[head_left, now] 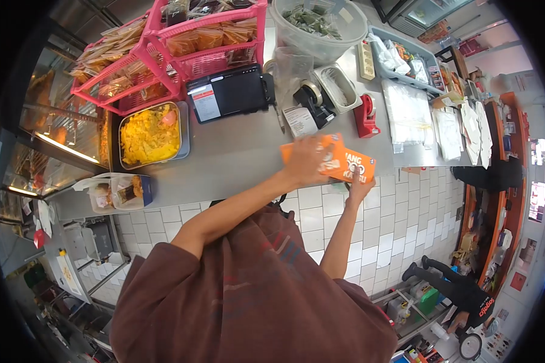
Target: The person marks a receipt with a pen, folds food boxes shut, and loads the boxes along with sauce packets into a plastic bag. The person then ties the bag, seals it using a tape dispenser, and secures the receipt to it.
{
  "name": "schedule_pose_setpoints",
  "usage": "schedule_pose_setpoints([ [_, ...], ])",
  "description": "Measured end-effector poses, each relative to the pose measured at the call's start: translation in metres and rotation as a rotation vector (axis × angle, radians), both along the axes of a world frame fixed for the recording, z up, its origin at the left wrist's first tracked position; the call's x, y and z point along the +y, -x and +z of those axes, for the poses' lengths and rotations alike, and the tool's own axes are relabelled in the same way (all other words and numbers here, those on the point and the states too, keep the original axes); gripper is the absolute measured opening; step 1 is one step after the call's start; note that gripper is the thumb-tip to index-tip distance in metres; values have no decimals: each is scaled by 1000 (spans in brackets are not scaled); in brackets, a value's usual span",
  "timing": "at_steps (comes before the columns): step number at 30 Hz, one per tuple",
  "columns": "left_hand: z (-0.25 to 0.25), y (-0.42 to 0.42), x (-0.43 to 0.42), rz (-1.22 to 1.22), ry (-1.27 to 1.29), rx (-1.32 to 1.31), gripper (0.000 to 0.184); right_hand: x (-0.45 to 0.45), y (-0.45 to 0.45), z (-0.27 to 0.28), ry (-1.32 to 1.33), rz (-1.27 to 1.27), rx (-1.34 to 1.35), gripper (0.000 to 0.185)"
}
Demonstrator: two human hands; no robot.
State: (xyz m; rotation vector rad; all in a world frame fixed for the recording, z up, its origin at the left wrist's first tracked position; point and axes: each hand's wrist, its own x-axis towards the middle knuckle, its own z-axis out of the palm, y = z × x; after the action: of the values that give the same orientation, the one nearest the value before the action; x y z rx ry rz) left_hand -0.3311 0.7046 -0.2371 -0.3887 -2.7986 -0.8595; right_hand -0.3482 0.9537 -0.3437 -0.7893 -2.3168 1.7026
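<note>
Both my hands are on an orange printed cardboard box (351,165) at the front edge of the steel counter. Two of its panels show white lettering that includes "KATSU"; whether it is one box or two pieces I cannot tell. My left hand (306,162) grips the left part from above, slightly blurred, with fingers over the panel. At the lower right corner, my right hand (360,189) is closed on the edge. Just beyond the box lie a white printed label (300,121) and a black tape dispenser (316,104).
To the left are a tray of yellow food (150,134), a bag of packed items (112,192), pink baskets (206,54) and a black device (229,94). A red tape dispenser (366,116), clear plastic bags (407,115) and a tub (321,30) stand rightward. A person in black (466,296) is at lower right.
</note>
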Motion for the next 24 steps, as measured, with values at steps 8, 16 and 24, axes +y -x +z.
schedule_pose_setpoints([
  [8,-14,56,46,-86,-421,191,74,-3,-10,33,105,-41,-92,83],
  [16,-143,49,-15,877,-699,-562,45,-61,-27,57,187,29,80,98],
  [24,-69,-14,-76,318,-1321,-408,31,-70,-19,116,-469,127,330,56],
])
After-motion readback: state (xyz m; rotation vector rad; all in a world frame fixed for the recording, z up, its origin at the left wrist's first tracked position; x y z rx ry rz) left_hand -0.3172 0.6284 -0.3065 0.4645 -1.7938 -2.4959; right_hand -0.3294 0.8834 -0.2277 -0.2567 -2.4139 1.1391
